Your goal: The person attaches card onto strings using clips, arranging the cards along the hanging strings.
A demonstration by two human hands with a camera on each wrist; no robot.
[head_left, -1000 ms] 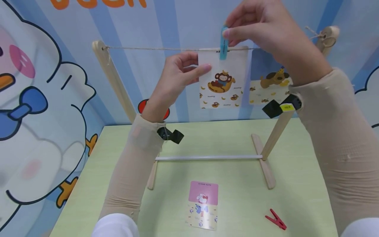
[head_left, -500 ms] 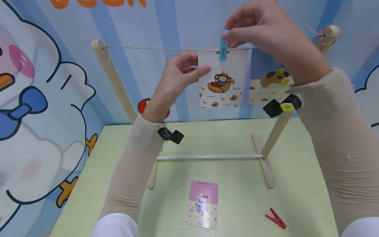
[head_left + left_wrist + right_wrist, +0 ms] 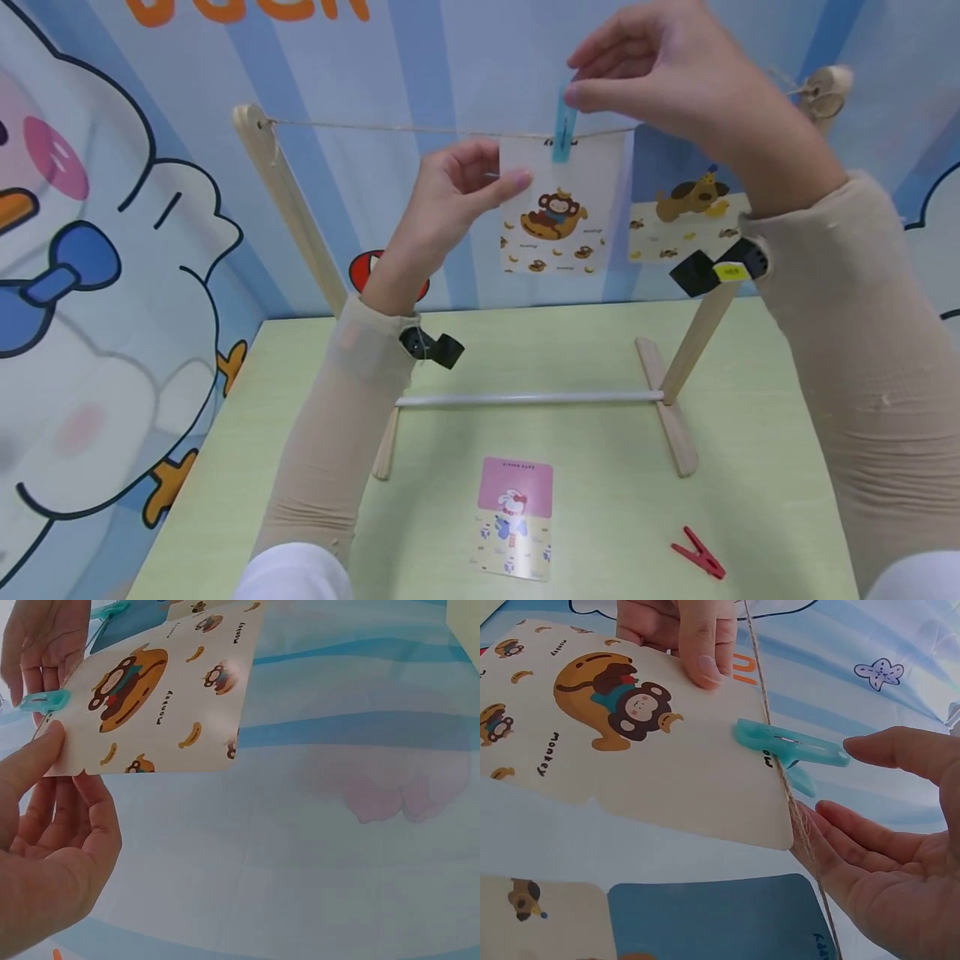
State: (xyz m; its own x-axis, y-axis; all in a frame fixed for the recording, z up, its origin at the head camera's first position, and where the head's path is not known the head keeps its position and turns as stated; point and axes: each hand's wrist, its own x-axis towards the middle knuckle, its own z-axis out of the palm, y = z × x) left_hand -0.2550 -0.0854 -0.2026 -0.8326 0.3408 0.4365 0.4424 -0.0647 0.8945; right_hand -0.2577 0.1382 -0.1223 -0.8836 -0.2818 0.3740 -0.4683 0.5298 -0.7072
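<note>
A white card with a monkey on a banana (image 3: 555, 218) hangs at the string (image 3: 390, 128), held by a light-blue clothespin (image 3: 564, 125) on its top edge. My left hand (image 3: 453, 196) pinches the card's left edge between thumb and fingers, as the left wrist view also shows. My right hand (image 3: 660, 83) is at the clothespin's upper end. In the right wrist view its thumb (image 3: 900, 754) just touches the clothespin's tip, while the other fingers are spread apart and do not squeeze it. A blue-and-cream dog card (image 3: 686, 208) hangs to the right, partly behind my right wrist.
The string runs between two wooden posts (image 3: 288, 204) of a stand with a white crossbar (image 3: 528, 400). On the pale green table (image 3: 600, 500) lie a pink rabbit card (image 3: 513, 517) and a red clothespin (image 3: 699, 554). A cartoon-printed wall stands close behind.
The monkey card, light-blue clothespin and string have dipped slightly. My right fingers have loosened and spread from the clothespin. My left hand stays on the card's edge.
</note>
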